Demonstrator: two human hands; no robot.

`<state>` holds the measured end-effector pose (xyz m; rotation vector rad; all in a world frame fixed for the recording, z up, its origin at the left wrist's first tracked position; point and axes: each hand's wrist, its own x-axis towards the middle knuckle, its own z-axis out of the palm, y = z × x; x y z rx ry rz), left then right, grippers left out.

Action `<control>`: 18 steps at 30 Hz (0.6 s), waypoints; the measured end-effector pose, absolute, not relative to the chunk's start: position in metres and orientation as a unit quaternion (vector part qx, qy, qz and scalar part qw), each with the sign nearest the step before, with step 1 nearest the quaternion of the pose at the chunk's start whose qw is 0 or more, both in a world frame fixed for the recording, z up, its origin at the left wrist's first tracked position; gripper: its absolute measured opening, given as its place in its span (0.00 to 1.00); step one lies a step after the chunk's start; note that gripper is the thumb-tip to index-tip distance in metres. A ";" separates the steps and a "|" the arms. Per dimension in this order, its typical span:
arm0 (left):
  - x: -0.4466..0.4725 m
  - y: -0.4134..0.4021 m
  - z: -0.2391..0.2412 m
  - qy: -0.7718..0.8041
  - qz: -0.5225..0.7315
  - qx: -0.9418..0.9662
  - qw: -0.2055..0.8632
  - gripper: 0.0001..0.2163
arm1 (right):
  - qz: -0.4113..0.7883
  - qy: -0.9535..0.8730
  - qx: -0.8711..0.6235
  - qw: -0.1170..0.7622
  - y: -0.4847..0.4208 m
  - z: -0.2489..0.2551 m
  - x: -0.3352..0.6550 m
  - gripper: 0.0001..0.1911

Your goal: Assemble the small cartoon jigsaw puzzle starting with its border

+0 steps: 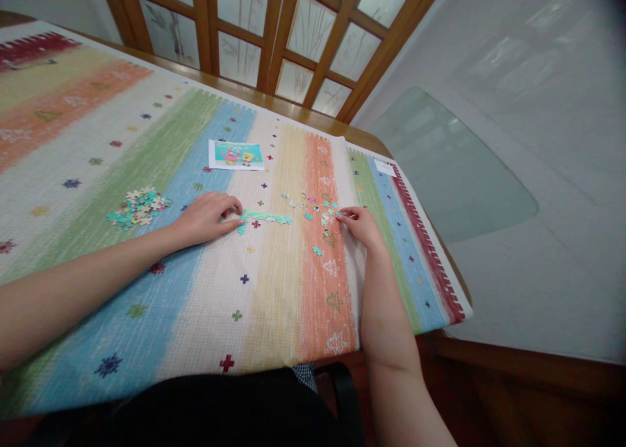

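A short strip of joined jigsaw puzzle pieces (268,218), mostly turquoise and green, lies across the cloth. At its left end, my left hand (208,216) has its thumb and forefinger curled onto the corner pieces. Loose jigsaw pieces (327,216) are scattered on the orange stripe to the right of the strip. Among their right-hand edge, my right hand (360,225) pinches a small jigsaw piece, partly hidden by the fingertips. A single turquoise piece (317,251) lies nearer to me.
Left of my left hand is a heap of jigsaw pieces (139,208). A printed cartoon picture (238,155) lies behind the strip. The striped tablecloth (274,303) covers the table, whose right edge runs beside a white wall. A black chair armrest (345,395) stands below the front edge.
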<state>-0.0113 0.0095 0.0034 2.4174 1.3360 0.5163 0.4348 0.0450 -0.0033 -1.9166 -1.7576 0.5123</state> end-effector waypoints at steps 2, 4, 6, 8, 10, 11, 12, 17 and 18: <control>-0.012 0.009 0.003 0.468 0.184 0.849 0.163 0.16 | 0.148 -0.645 -0.704 0.257 0.047 -0.006 0.434 0.19; -0.012 0.009 0.003 0.469 0.185 0.848 0.163 0.17 | 0.103 -0.652 -0.703 0.264 0.051 -0.010 0.430 0.20; -0.011 0.009 0.003 0.470 0.184 0.847 0.166 0.17 | 0.077 -0.664 -0.696 0.263 0.054 -0.013 0.427 0.22; -0.011 0.009 0.004 0.472 0.185 0.845 0.169 0.17 | 0.071 -0.673 -0.689 0.259 0.057 -0.016 0.424 0.22; -0.010 0.008 0.005 0.474 0.184 0.844 0.169 0.17 | 0.072 -0.677 -0.686 0.258 0.059 -0.018 0.422 0.22; -0.010 0.008 0.006 0.474 0.183 0.844 0.169 0.17 | 0.076 -0.678 -0.684 0.258 0.061 -0.019 0.422 0.21; -0.010 0.008 0.006 0.475 0.182 0.844 0.169 0.17 | 0.082 -0.677 -0.684 0.260 0.062 -0.020 0.423 0.20; -0.011 0.009 0.004 0.473 0.177 0.846 0.169 0.17 | 0.116 -0.658 -0.693 0.269 0.068 -0.021 0.425 0.18; -0.012 0.009 0.004 0.472 0.178 0.847 0.168 0.17 | 0.119 -0.655 -0.696 0.271 0.068 -0.021 0.426 0.17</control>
